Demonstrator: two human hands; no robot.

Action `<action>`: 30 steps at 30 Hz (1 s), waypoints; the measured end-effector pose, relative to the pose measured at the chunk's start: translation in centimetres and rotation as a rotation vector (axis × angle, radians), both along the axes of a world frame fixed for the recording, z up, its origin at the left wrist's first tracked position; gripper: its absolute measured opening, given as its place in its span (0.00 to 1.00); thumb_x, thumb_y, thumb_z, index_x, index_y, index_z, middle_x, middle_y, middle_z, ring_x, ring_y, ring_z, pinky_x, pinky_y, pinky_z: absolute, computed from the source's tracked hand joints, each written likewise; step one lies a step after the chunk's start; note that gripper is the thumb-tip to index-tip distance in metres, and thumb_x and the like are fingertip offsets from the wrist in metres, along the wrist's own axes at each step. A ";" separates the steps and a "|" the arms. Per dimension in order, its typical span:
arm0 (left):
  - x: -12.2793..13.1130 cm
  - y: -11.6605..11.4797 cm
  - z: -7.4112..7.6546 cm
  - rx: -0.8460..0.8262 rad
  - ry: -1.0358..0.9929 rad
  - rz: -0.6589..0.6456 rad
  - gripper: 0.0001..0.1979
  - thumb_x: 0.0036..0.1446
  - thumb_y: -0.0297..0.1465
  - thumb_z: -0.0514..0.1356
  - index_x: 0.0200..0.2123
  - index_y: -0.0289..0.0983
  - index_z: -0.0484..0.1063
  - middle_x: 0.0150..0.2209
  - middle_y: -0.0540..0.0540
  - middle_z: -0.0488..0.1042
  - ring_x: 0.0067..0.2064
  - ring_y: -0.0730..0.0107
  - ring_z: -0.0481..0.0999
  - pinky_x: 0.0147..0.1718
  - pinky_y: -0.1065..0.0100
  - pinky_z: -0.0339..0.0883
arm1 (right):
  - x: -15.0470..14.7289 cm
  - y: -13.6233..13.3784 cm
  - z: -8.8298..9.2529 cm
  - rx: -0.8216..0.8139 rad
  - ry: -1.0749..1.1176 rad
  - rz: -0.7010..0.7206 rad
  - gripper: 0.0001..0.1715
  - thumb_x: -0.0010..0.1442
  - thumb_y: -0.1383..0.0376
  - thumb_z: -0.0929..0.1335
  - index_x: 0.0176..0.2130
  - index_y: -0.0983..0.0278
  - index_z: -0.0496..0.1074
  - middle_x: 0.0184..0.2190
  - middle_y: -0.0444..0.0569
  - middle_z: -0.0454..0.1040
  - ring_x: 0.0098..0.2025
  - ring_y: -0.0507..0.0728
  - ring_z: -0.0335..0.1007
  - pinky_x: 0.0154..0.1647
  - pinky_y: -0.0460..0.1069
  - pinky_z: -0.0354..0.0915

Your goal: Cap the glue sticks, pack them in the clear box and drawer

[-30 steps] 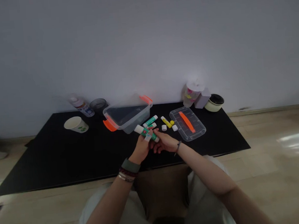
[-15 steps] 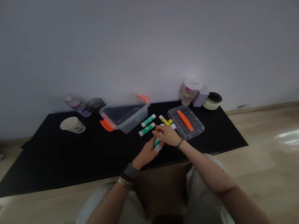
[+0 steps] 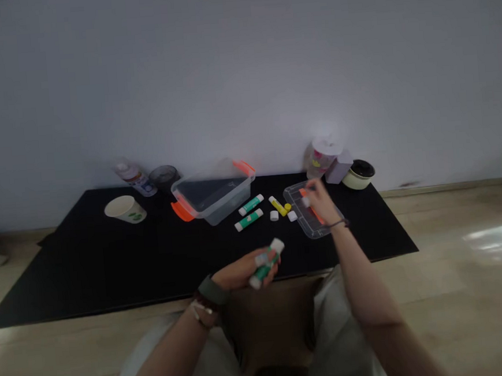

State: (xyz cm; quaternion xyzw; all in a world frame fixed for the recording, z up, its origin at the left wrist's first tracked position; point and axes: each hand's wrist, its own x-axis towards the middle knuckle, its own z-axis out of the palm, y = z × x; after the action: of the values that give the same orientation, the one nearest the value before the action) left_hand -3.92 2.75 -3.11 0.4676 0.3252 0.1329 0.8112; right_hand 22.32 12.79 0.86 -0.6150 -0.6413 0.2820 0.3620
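My left hand (image 3: 242, 272) is low near the mat's front edge, shut on a green-and-white glue stick (image 3: 265, 266). My right hand (image 3: 320, 203) is blurred by motion above a clear plastic lid (image 3: 311, 212) with an orange handle. Its fingertips pinch a small white cap (image 3: 306, 201). Two more green glue sticks (image 3: 250, 205) (image 3: 249, 219) lie on the mat, next to a yellow glue stick (image 3: 279, 206). Two white caps (image 3: 274, 215) (image 3: 292, 216) and a yellow cap (image 3: 288, 206) lie near them.
A clear box (image 3: 212, 195) with orange latches stands on the black mat (image 3: 88, 270). Along the wall are a paper cup (image 3: 124, 209), a spray bottle (image 3: 135, 180), a dark round container (image 3: 164, 176), a plastic cup (image 3: 322, 156), a lilac box (image 3: 338, 168) and a lidded pot (image 3: 358, 174).
My right hand has moved away from my left, up and right over the lid, with a white cap at its fingertips. My left hand has dropped lower, still holding the glue stick.
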 end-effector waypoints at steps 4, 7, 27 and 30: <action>1.7 2.8 -2.7 0.339 0.549 0.224 0.12 0.64 0.39 0.55 0.44 0.37 0.59 0.31 0.49 0.70 0.32 0.69 0.73 0.32 0.69 0.66 | -3.3 -0.3 -3.8 -0.283 -0.507 0.187 0.15 0.55 0.56 0.73 0.39 0.62 0.70 0.34 0.48 0.76 0.37 0.56 0.73 0.37 0.47 0.63; 2.2 4.3 -3.7 0.595 0.893 0.192 0.12 0.65 0.32 0.53 0.49 0.34 0.61 0.41 0.40 0.75 0.42 0.62 0.77 0.40 0.65 0.67 | -5.1 -0.4 -5.3 -0.330 -0.706 0.204 0.12 0.56 0.63 0.74 0.40 0.64 0.73 0.43 0.54 0.77 0.45 0.59 0.74 0.42 0.48 0.64; 3.8 5.0 -4.1 1.133 1.330 0.134 0.20 0.65 0.39 0.54 0.54 0.33 0.67 0.50 0.36 0.75 0.52 0.52 0.73 0.47 0.58 0.67 | -4.7 -0.4 -5.1 -0.333 -0.793 0.262 0.20 0.60 0.64 0.71 0.52 0.64 0.72 0.49 0.58 0.76 0.48 0.63 0.75 0.42 0.50 0.65; 3.8 4.7 -3.7 1.148 1.316 0.140 0.22 0.65 0.39 0.54 0.57 0.33 0.66 0.50 0.36 0.75 0.51 0.52 0.73 0.47 0.58 0.67 | -4.9 0.6 -4.9 -0.257 -0.711 0.272 0.15 0.61 0.62 0.70 0.47 0.65 0.74 0.45 0.56 0.77 0.46 0.60 0.74 0.43 0.49 0.64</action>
State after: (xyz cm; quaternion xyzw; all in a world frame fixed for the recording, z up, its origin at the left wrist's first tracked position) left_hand -0.16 7.44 -6.85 0.7645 0.6380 0.0286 0.0880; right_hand 17.40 13.36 -4.02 -0.6240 -0.7616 0.1747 -0.0029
